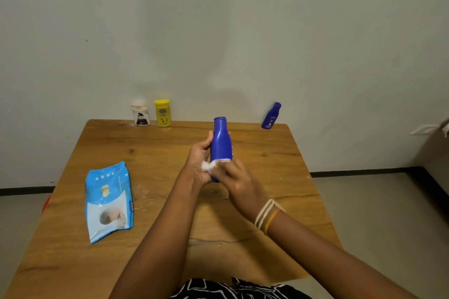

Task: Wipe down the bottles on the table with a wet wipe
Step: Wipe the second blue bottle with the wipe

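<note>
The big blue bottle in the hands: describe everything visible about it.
The big blue bottle looks like glossy, deep-blue plastic, with a narrow neck and a flat flip cap of the same blue. No label shows on this side. It is held upright above the wooden table. The left hand grips it from the left; the right hand presses a white wet wipe against its lower body, hiding the base.

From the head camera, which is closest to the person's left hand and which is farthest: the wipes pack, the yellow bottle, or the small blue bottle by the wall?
Measured from the left hand:
1. Wipes pack, lying flat on the table to the left, nearer the person.
2. Yellow bottle, upright at the far edge, left of centre.
3. Small blue bottle, at the far right corner.

The first two are fairly close in distance.
</note>
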The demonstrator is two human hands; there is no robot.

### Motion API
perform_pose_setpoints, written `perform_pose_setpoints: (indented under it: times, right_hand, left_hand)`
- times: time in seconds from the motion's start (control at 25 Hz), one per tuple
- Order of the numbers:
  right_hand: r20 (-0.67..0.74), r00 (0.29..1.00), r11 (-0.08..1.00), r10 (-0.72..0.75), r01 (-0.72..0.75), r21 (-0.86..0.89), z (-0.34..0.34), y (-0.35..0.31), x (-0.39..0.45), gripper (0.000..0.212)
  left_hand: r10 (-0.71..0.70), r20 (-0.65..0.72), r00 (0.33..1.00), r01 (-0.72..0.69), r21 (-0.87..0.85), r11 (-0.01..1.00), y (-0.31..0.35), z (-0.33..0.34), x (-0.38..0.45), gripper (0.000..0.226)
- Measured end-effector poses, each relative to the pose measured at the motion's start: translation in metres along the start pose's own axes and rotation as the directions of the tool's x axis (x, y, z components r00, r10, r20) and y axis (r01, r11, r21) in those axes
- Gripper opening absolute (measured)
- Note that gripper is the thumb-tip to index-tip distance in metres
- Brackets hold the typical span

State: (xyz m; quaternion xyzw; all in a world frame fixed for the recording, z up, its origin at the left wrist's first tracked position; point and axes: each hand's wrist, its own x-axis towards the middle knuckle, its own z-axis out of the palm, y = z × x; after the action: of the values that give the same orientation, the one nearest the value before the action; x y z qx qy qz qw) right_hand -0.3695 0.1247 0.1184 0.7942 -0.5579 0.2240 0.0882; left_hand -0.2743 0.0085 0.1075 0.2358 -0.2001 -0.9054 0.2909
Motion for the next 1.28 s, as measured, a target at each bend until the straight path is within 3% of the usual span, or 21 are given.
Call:
perform_pose_setpoints:
  times: [0.12, 0.24, 0.32, 0.48, 0.72, 0.92, 1.04, 1.28]
  right_hand:
    - [0.058, 0.998, 0.994, -0.038, 0.032, 0.101, -0.011, 0.003, -0.015, 0.033]
    - [-0.157, 0.979, 0.981, 0.132, -0.107, 0.161, -0.032, 0.027, 0.026, 0.027]
    - [-0.227, 0.953, 0.977, 0.198, -0.174, 0.12, -0.044, 0.042, 0.061, 0.026]
    - [-0.077, 0.981, 0.977, 0.179, -0.167, 0.134, -0.03, 0.038, 0.046, 0.04]
    - [-0.03, 0.996, 0.969, 0.086, -0.077, 0.235, -0.014, -0.002, -0.043, 0.048]
    - [-0.219, 0.953, 0.966, 0.211, -0.169, 0.197, -0.047, 0.025, 0.041, 0.038]
    - [-0.117, 0.973, 0.975, 0.198, -0.183, 0.127, -0.038, 0.023, 0.059, 0.027]
    - [0.028, 1.0, 0.988, 0.009, -0.014, 0.156, -0.006, -0.018, -0.039, 0.03]
  left_hand:
    - [-0.02, 0.052, 0.998, 0.019, 0.016, 1.0, -0.002, -0.002, 0.0, 0.047]
    - [-0.024, 0.046, 0.999, 0.022, 0.039, 0.999, -0.01, 0.001, 0.002, 0.045]
    - [-0.036, 0.059, 0.998, 0.032, 0.057, 0.998, -0.012, 0.003, 0.001, 0.045]
    - [-0.012, 0.045, 0.999, 0.011, 0.031, 0.999, -0.012, 0.005, -0.001, 0.048]
    - [0.047, 0.039, 0.998, -0.047, 0.018, 0.999, -0.005, -0.01, -0.005, 0.051]
    - [0.026, -0.019, 0.999, -0.025, 0.045, 0.999, -0.015, 0.0, -0.003, 0.051]
    - [0.063, -0.057, 0.996, -0.061, 0.039, 0.997, -0.016, 0.003, -0.004, 0.044]
    - [0.077, -0.072, 0.994, -0.075, 0.035, 0.997, -0.006, -0.007, -0.012, 0.048]
